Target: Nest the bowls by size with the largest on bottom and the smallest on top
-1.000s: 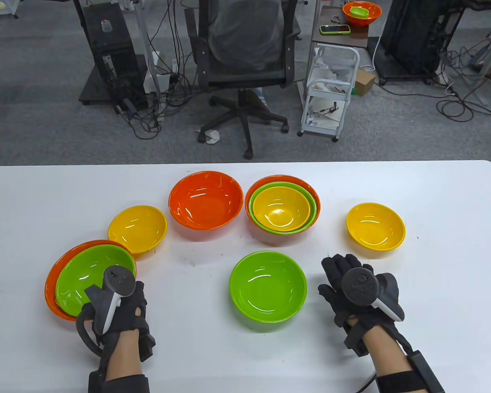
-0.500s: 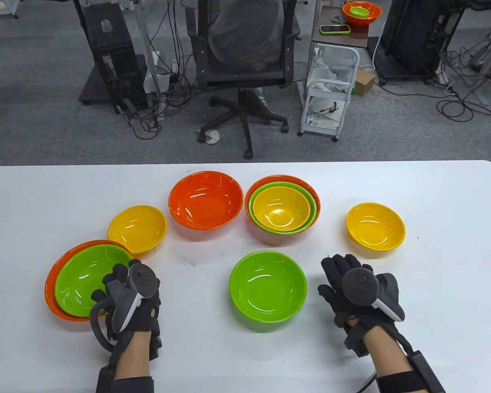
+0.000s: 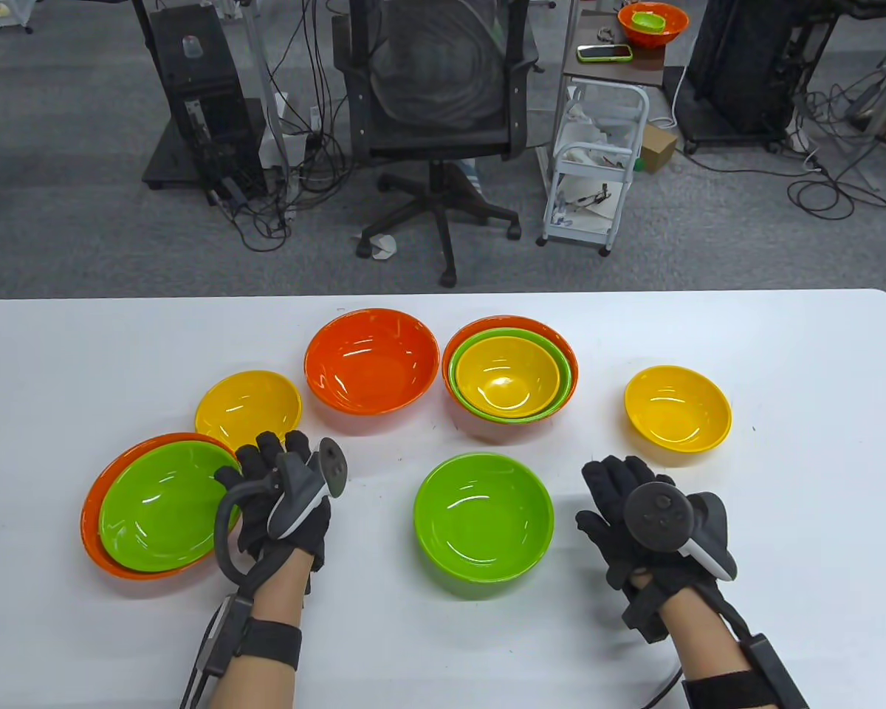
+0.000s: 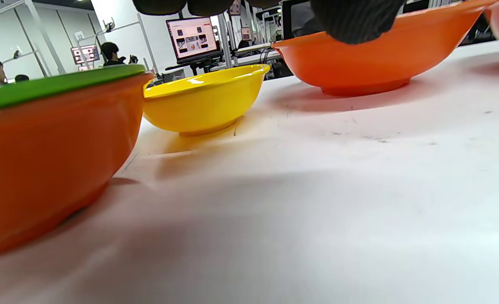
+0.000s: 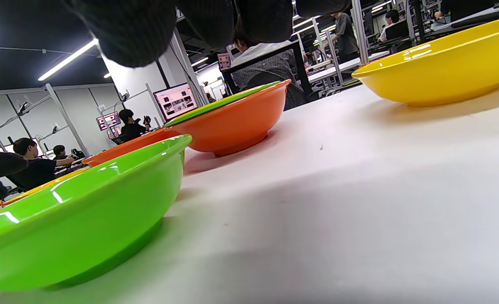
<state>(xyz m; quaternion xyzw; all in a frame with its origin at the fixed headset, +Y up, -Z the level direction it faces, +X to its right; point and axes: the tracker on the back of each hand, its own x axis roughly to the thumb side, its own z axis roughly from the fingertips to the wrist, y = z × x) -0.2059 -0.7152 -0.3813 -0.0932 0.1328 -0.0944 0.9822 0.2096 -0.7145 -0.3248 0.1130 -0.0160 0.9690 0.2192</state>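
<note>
You have one stack finished: at about 1 o'clock from the table's centre, a small glossy yellow plastic bowl (image 3: 507,379) sits inside a green one, which sits inside a large orange bowl (image 3: 570,362), largest at the bottom.

A second stack is two-thirds done. At 8 o'clock, a medium lime-green plastic bowl (image 3: 164,506) rests inside a large orange plastic bowl (image 3: 92,509), a little off-centre toward the near right. The yellow bowl it lacks is most likely the small yellow plastic bowl (image 3: 247,410) just beyond it at 9 o'clock.

Your left hand (image 3: 284,498) lies just beside the green bowl's right rim, fingers loosely spread and pointing toward that yellow bowl, gripping nothing. In the left wrist view the fingertips (image 4: 355,19) hang clear above the white table (image 4: 317,190).

A third set is untouched: the empty large orange plastic bowl (image 3: 371,369) at 11 o'clock, the loose lime-green plastic bowl (image 3: 483,524) at 6 o'clock, and the second small yellow plastic bowl (image 3: 677,416) at 3 o'clock, all well apart.

Your right hand (image 3: 646,528) rests flat and relaxed near the loose green bowl's right side, holding nothing.

By this reckoning you are roughly halfway, with three placements left.
</note>
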